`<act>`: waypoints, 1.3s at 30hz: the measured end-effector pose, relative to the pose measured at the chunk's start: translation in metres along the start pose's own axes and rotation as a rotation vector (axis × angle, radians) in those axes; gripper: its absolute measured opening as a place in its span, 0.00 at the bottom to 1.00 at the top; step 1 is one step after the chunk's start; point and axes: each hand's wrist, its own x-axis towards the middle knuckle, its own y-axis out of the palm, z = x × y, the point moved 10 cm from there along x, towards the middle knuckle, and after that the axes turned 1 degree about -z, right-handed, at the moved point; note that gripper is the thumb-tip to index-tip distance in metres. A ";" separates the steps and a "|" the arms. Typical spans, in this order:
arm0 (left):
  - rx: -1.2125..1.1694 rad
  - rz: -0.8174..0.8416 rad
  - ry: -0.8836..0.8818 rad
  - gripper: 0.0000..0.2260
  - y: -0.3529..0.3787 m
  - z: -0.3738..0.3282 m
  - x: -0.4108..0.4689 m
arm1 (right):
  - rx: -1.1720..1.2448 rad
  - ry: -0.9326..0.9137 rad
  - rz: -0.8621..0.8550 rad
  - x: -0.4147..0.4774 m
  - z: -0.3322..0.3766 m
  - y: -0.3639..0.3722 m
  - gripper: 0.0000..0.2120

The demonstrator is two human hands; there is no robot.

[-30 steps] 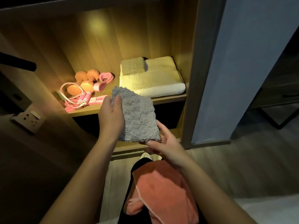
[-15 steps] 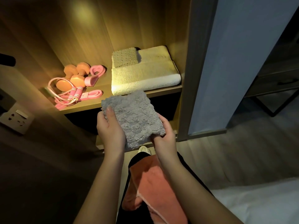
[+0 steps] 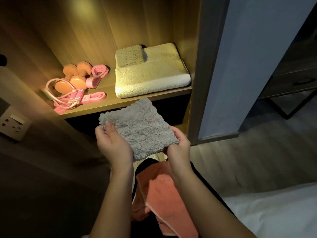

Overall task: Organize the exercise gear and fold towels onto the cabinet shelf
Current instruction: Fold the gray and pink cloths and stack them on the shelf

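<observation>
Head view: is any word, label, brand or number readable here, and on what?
None can be read.
The wall socket shows only its holes, no print.
The grey towel, the folded towels, the dumbbells and the jump rope show no label or lettering.

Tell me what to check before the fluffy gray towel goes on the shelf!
1. Gray towel folded small: ok.
2. Left hand grips its left edge: ok.
3. Right hand grips its right corner: ok.
4. Free room on the cream towel, beside the small tan cloth: ok.
5. Dumbbells and jump rope lie left, out of the way: ok.
6. Orange towel on the lap won't slide: cannot tell.
</observation>
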 end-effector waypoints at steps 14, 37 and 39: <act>0.048 0.428 0.095 0.10 0.032 -0.014 -0.008 | 0.278 0.517 0.507 -0.022 -0.020 0.006 0.33; 0.162 0.304 0.295 0.10 0.008 -0.025 -0.016 | -0.445 -0.207 -0.095 0.028 0.046 -0.068 0.17; 0.170 0.351 0.323 0.08 0.017 -0.031 -0.022 | -0.464 -0.172 -0.009 0.026 0.036 -0.050 0.16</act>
